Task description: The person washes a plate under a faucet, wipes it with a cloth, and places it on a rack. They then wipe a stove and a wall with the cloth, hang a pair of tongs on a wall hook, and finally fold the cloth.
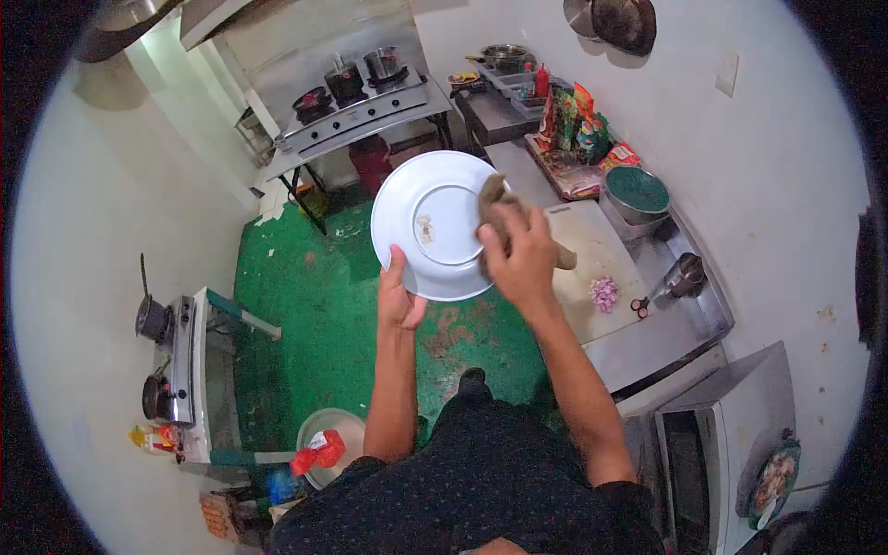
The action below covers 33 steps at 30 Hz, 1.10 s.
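A white plate [449,268] is held up in front of me, its underside with a ring and a small worn label facing me. My left hand [401,294] grips its lower left edge, thumb on the near face. At the right edge, my right hand [520,257] presses a brown cloth [493,199] against the plate, its fingers bent round the cloth. Beyond that hand, a white cutting board [583,231] lies on the steel counter, with chopped purple onion [604,294] and scissors [639,306] by its right edge.
A stove [356,116] with pots stands at the back. Food packets [583,129] and a green-lined bucket [636,194] are on the right counter, near a metal cup [684,275]. A second stove [182,361] is at left. On the floor sits a basin [347,430].
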### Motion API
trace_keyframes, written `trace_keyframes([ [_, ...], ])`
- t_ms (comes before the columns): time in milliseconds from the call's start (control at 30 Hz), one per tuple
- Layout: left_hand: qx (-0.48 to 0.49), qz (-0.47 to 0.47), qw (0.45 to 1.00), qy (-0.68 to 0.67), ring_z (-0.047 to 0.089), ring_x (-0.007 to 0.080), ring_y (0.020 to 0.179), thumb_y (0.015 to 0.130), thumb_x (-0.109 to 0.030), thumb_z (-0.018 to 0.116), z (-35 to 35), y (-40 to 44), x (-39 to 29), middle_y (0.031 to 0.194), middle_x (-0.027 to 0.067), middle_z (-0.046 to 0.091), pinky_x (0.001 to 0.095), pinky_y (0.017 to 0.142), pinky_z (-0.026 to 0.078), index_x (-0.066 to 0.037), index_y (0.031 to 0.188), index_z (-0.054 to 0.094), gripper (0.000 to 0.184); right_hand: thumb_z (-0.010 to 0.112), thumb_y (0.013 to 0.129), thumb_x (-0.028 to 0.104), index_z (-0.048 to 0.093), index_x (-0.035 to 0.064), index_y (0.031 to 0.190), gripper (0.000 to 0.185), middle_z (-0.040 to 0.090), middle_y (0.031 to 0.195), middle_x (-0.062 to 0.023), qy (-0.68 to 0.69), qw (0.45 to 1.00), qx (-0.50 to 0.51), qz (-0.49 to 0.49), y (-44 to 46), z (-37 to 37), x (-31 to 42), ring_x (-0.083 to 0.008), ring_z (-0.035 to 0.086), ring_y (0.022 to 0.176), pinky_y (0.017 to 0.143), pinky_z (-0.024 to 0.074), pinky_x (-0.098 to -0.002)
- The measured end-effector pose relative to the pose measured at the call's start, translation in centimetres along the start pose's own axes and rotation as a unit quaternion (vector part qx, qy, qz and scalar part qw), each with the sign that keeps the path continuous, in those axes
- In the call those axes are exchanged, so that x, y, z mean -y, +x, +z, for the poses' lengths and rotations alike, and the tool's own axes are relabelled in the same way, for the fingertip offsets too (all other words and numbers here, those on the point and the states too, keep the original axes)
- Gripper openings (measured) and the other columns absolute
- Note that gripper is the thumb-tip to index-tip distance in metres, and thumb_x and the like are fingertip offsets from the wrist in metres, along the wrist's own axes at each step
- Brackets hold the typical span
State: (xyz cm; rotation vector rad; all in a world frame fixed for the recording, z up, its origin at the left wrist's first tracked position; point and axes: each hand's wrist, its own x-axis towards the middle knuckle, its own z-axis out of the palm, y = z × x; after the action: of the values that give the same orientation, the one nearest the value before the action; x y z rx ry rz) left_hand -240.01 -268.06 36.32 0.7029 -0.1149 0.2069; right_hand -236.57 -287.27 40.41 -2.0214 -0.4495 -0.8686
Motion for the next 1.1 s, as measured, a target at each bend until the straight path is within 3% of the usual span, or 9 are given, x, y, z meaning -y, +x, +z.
trace_keyframes([
  [100,0.009,-0.001,1.000,0.027,0.057,0.0257,0.117,0.099,-0.028,0.053,0.9,0.1,1.1,0.133,0.0138,0.054,0.0430,0.099,0.047,-0.001,0.139,0.040,0.050,0.067,0.081,0.024,0.064,0.0085,0.110,0.033,0.054,0.103,-0.0141,-0.066,0.989,0.055,-0.121,-1.5,-0.3,2.1,-0.0344,0.055,0.095,0.081,0.0458,-0.0473],
  [233,0.023,-0.005,0.996,0.084,0.060,0.0240,0.111,0.097,-0.026,0.057,2.5,-1.0,0.8,0.128,0.0131,0.057,0.0401,0.095,0.050,0.000,0.136,0.043,0.049,0.067,0.078,0.023,0.064,0.0095,0.108,0.033,0.053,0.100,-0.0123,-0.090,0.984,0.031,-0.151,-0.7,0.1,1.1,-0.0319,0.055,0.094,0.077,0.0474,-0.0457],
  [500,0.019,0.012,0.991,0.133,0.061,0.0204,0.107,0.096,-0.023,0.060,3.2,-2.0,0.2,0.122,0.0099,0.062,0.0366,0.092,0.050,0.001,0.129,0.050,0.042,0.065,0.082,0.023,0.065,0.0103,0.108,0.029,0.055,0.097,-0.0133,-0.052,0.998,-0.020,-0.004,0.9,-1.7,0.3,-0.0338,0.059,0.091,0.077,0.0495,-0.0454],
  [600,0.027,0.005,0.984,0.177,0.063,0.0180,0.103,0.096,-0.020,0.061,2.7,-1.8,0.8,0.117,0.0075,0.063,0.0348,0.087,0.051,0.000,0.126,0.053,0.037,0.065,0.080,0.024,0.066,0.0136,0.109,0.030,0.056,0.097,-0.0113,0.010,0.992,0.049,-0.119,1.1,-1.9,2.8,-0.0327,0.059,0.092,0.076,0.0494,-0.0454],
  [700,0.029,0.034,0.985,0.168,0.063,0.0157,0.097,0.094,-0.019,0.062,2.3,-2.2,1.3,0.111,0.0052,0.064,0.0328,0.083,0.052,-0.001,0.122,0.055,0.034,0.065,0.078,0.027,0.065,0.0169,0.109,0.033,0.056,0.098,-0.0087,-0.066,0.960,0.114,-0.246,0.4,-1.9,4.9,-0.0309,0.058,0.089,0.076,0.0490,-0.0467],
  [800,0.013,0.028,0.980,0.198,0.064,0.0181,0.097,0.092,-0.021,0.066,2.6,-2.5,0.3,0.111,0.0073,0.065,0.0353,0.083,0.053,-0.001,0.121,0.055,0.037,0.064,0.078,0.027,0.066,0.0164,0.108,0.032,0.057,0.099,-0.0093,-0.017,0.969,0.068,-0.236,1.9,-1.4,3.3,-0.0305,0.059,0.089,0.076,0.0494,-0.0469],
  [933,-0.011,0.035,0.976,0.217,0.065,0.0226,0.097,0.091,-0.025,0.068,2.1,-3.2,-0.9,0.112,0.0121,0.064,0.0411,0.082,0.055,-0.001,0.124,0.052,0.044,0.061,0.083,0.027,0.065,0.0102,0.108,0.030,0.058,0.099,-0.0140,-0.067,0.994,0.039,-0.075,3.6,-1.6,0.2,-0.0326,0.061,0.088,0.075,0.0501,-0.0472],
  [1033,-0.022,0.049,0.976,0.210,0.064,0.0216,0.097,0.091,-0.023,0.067,1.9,-3.2,-1.0,0.112,0.0113,0.064,0.0389,0.083,0.054,0.000,0.124,0.052,0.043,0.061,0.084,0.028,0.064,0.0072,0.107,0.031,0.058,0.098,-0.0159,-0.053,0.995,0.047,-0.074,2.2,-1.3,1.0,-0.0337,0.061,0.087,0.075,0.0500,-0.0472],
  [1100,-0.019,0.041,0.979,0.197,0.064,0.0196,0.096,0.093,-0.019,0.065,2.5,-3.5,-0.9,0.111,0.0104,0.065,0.0354,0.084,0.052,0.003,0.122,0.056,0.037,0.064,0.083,0.027,0.069,0.0118,0.108,0.030,0.060,0.094,-0.0122,-0.048,0.983,0.079,-0.156,1.5,-1.8,3.4,-0.0306,0.062,0.084,0.072,0.0520,-0.0428],
])
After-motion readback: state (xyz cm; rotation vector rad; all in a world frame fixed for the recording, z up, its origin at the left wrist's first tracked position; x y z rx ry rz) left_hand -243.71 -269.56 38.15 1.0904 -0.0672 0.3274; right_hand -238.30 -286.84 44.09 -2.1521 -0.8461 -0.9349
